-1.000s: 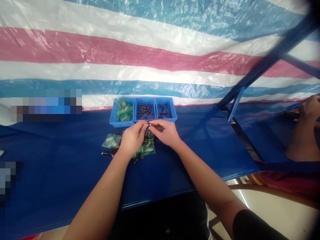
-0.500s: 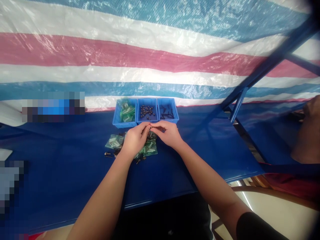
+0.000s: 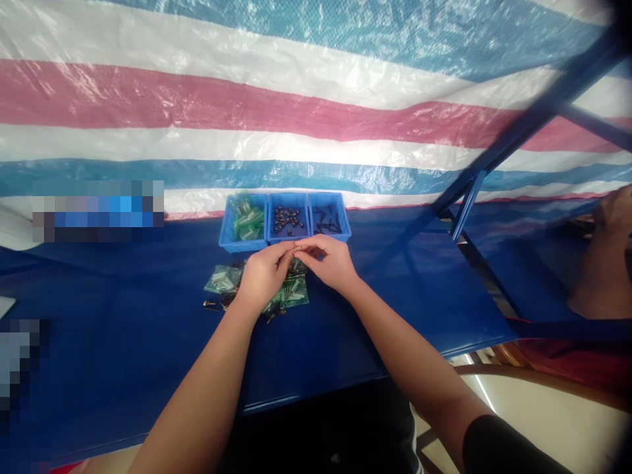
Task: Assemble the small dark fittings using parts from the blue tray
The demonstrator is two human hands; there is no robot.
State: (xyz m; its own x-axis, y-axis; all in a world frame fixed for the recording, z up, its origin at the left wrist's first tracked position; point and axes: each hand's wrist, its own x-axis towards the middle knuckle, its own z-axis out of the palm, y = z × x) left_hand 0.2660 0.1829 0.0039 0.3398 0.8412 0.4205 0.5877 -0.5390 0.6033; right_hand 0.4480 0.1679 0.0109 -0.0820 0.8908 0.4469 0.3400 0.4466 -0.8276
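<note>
My left hand (image 3: 264, 273) and my right hand (image 3: 328, 262) meet fingertip to fingertip, both pinched around a small piece too little to name. Beneath them lies a pile of green-tinted plastic bags (image 3: 291, 289) with pale cylindrical pieces inside. Another such bag (image 3: 223, 279) lies left of my left hand, and a loose screw-like part (image 3: 211, 305) sits nearby. Just beyond my fingers stand three blue bins in a row: the left bin (image 3: 241, 245) holds green bags, the middle bin (image 3: 288, 197) brass-coloured fittings, the right bin (image 3: 330, 197) dark screws.
A blue table (image 3: 148, 355) runs beneath everything, with a striped plastic sheet (image 3: 296, 118) behind it. A blue metal frame (image 3: 513, 145) slants up at the right, where another person's arm (image 3: 600, 270) shows. Blurred-out items (image 3: 99, 210) lie at the left.
My hands keep their pinch, fingers shifting slightly around the small piece. The whole view has moved a little, so everything sits slightly further left.
</note>
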